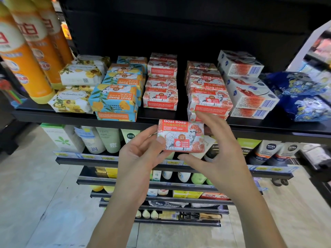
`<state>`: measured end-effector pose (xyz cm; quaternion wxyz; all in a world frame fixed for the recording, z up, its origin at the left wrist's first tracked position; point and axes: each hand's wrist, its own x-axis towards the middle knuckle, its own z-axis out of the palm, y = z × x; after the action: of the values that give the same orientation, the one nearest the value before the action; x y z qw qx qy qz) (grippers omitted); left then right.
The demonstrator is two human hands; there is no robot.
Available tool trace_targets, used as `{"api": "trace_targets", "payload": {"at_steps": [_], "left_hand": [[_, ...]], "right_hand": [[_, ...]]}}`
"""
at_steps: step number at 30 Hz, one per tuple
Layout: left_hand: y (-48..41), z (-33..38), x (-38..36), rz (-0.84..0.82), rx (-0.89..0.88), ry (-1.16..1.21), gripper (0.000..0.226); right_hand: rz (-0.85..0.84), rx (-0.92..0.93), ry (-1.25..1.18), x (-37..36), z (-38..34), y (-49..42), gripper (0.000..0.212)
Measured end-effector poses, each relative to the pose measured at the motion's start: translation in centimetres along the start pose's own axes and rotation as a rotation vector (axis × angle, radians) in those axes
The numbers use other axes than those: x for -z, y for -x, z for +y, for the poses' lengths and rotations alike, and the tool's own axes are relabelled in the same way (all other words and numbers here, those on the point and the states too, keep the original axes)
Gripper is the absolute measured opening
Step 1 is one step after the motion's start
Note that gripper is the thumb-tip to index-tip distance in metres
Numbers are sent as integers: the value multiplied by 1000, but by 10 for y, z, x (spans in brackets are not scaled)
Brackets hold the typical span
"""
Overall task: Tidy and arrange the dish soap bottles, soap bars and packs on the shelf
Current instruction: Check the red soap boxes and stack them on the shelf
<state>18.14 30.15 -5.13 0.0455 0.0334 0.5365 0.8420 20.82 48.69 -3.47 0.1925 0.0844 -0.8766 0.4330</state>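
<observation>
My left hand (pixel 141 151) pinches a red Goat Soap bar (pixel 180 135) by its left end, in front of the black shelf's front edge (pixel 75 114). Just right of the bar is my right hand (pixel 213 149), fingers spread and relaxed, its thumb below the bar's lower right corner; touching or not, I cannot tell. On the shelf lie stacks of red Goat Soap (pixel 161 99), a second red stack (pixel 208 99), blue-and-orange Goat Soap (pixel 114 102), yellow floral soap packs (pixel 71 102), and white boxed soap (pixel 250 97). Orange dish soap bottles (pixel 26 56) stand at the left.
Dark blue patterned packs (pixel 304 97) lie at the shelf's right end. Lower shelves hold tubes and bottles, among them Nivea tubes (pixel 268 151). A dark gap separates the two red soap stacks. Tiled floor (pixel 35 194) shows at the left.
</observation>
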Motion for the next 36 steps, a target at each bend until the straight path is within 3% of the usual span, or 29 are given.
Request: {"api": "trace_targets", "payload": {"at_steps": [5,9,12,16,19,23,36], "left_hand": [[-5,7,-7,-57,-41,-19,45],[-16,22,-12,-144,-171,-212,44],[-32,27,-10,-161,-326,-492,41],[-61,10,5,-159,-452,-1067,62],[-77,-10,14,-176,-560,-1269,54],[-89,-27,23,-115,-665,-1250,39],[-91,-31,23,-100,-744,-1233,42]], "right_hand": [[83,135,204,4,-1,-9,78],[153,159,212,18,-11,-22,73],[180,145,218,35,-19,-42,73],[186,49,268,57,-20,-86,75],[176,-46,393,68,-12,-127,75],[78,-144,472,76,10,-179,75],[-173,-235,526,78,24,-209,75]]}}
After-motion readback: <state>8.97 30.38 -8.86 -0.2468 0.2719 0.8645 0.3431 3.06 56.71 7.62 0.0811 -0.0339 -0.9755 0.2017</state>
